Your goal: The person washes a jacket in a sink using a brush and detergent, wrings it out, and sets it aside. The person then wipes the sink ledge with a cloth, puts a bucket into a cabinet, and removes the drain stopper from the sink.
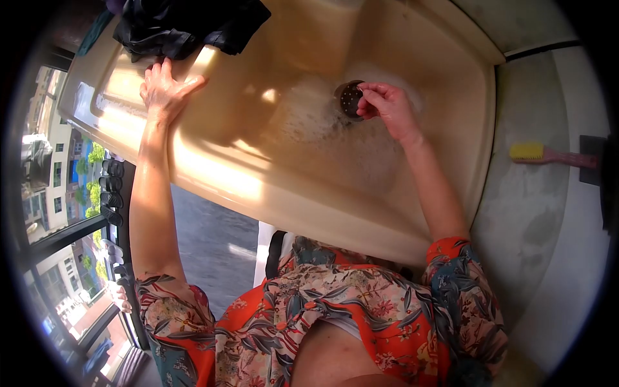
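My left hand (164,90) rests with fingers spread on the ribbed washboard side of the beige laundry sink (216,171). Just beyond its fingertips lies a heap of dark wet-looking cloth (187,26). Over the sink's basin, my right hand (387,108) has thumb and fingers pinched together beside the dark round drain strainer (349,98), which has small holes. Whatever sits between those fingertips is too small to make out, and whether they touch the strainer's rim I cannot tell. Thin suds and water surround the drain.
A scrubbing brush (551,155) with yellow bristles and a pink handle is at the right, by the grey wall (532,213). Windows (61,238) run along the left side. Grey floor (209,235) shows below the sink's front edge.
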Demonstrator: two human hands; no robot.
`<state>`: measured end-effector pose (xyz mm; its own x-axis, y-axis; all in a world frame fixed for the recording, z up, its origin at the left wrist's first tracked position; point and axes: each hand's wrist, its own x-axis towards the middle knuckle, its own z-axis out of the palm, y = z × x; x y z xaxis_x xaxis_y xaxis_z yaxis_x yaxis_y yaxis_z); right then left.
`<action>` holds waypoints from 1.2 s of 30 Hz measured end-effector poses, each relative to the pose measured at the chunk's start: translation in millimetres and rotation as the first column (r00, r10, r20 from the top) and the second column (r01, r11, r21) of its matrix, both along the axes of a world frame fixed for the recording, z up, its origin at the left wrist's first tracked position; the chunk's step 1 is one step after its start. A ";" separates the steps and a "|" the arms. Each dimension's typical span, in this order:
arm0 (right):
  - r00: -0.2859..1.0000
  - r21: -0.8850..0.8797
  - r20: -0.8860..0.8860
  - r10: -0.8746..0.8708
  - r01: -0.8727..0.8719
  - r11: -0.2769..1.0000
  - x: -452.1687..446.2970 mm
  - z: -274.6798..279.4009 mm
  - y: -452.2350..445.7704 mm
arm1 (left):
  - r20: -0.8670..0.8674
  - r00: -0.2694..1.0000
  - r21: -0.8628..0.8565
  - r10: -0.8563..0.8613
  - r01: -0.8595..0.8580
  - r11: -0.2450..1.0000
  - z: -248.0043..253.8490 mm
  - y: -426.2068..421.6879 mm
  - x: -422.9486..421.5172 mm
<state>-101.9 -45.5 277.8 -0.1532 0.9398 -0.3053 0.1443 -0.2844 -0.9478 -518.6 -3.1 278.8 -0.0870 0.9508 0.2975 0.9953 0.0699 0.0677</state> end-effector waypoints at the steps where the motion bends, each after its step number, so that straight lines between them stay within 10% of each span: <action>1: 0.999 0.061 0.044 0.021 -0.024 0.998 -3.7 0.9 -2.8 | 0.005 1.000 -0.010 0.001 -0.001 1.000 0.4 0.3 0.0; 15: 0.943 0.371 0.326 0.068 -0.194 0.908 -8.2 19.3 -17.0 | -0.085 0.996 0.021 -0.029 0.031 0.999 -10.8 3.2 -7.2; 21: 0.954 0.121 0.230 0.194 -0.226 0.967 -19.8 27.3 -25.7 | -0.048 0.999 0.020 -0.021 0.022 1.000 -4.1 1.4 -3.3; 27: 0.744 0.193 0.660 0.101 -0.298 0.935 4.7 -90.4 -20.5 | -0.204 0.972 0.028 -0.120 0.128 0.991 -27.1 9.3 -25.9; 36: 0.514 -0.038 0.782 0.353 -0.525 0.850 -3.2 -132.0 -33.0 | -0.159 0.984 0.015 -0.078 0.081 0.997 -22.9 7.5 -20.4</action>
<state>-105.0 -78.5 145.8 -0.3656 0.8642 -0.3457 0.8661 0.1799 -0.4663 -539.0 4.4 255.9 0.0386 0.9459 0.3220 0.9958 -0.0097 -0.0908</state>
